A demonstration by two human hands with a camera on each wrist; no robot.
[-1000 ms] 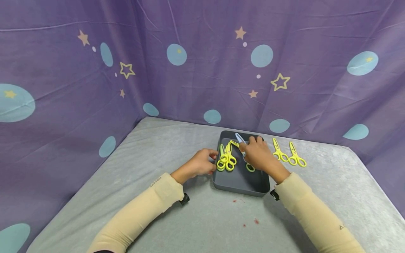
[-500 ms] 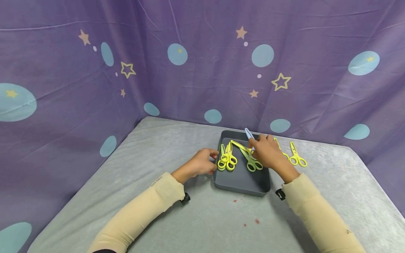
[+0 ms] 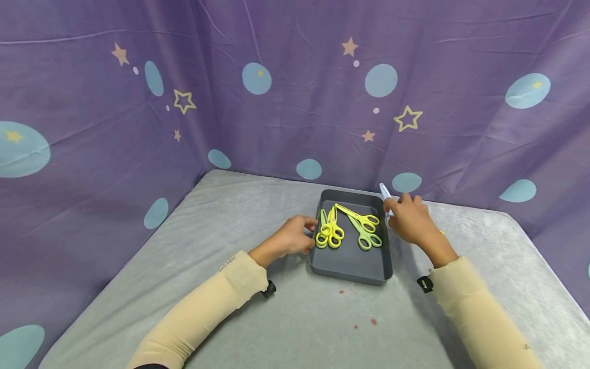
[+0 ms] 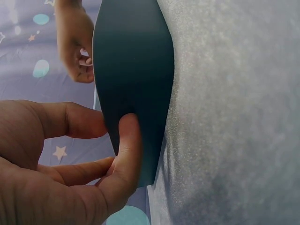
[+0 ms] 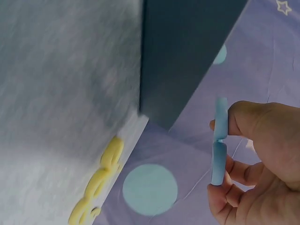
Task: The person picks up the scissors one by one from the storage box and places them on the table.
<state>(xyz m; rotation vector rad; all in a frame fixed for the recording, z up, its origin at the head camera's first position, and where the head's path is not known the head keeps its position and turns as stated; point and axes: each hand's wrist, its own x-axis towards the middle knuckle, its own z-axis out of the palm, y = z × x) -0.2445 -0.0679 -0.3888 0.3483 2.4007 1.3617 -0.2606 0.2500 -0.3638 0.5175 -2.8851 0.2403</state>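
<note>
Holding pale blue scissors (image 5: 219, 164) in right grip (image 3: 410, 218), narrow pinch at the handles, tip pointing away from the person, just beside the right wall of the gray tray (image 3: 350, 277). With so slim a hold, could twist or slip loose if knocked; with the wall so near, could also clip the rim if swung back. On the surface (image 3: 286, 318) close by, loose yellow scissors (image 5: 95, 182), almost wholly hidden in head view behind the right grip; if lowered blind, could land on top of them and snag. Across the tray, pinching the left wall in left grip (image 3: 289, 237), lightly by the look of it; if pressed down there, could tip the tray and slide the overlapping yellow scissors (image 3: 335, 230) inside. Compared with a second ago: now past the right wall with the blue pair, not above the tray; now exposing the green scissors (image 3: 364, 241) inside, handles included; now covering the yellow ones outside; about unchanged at left.
</note>
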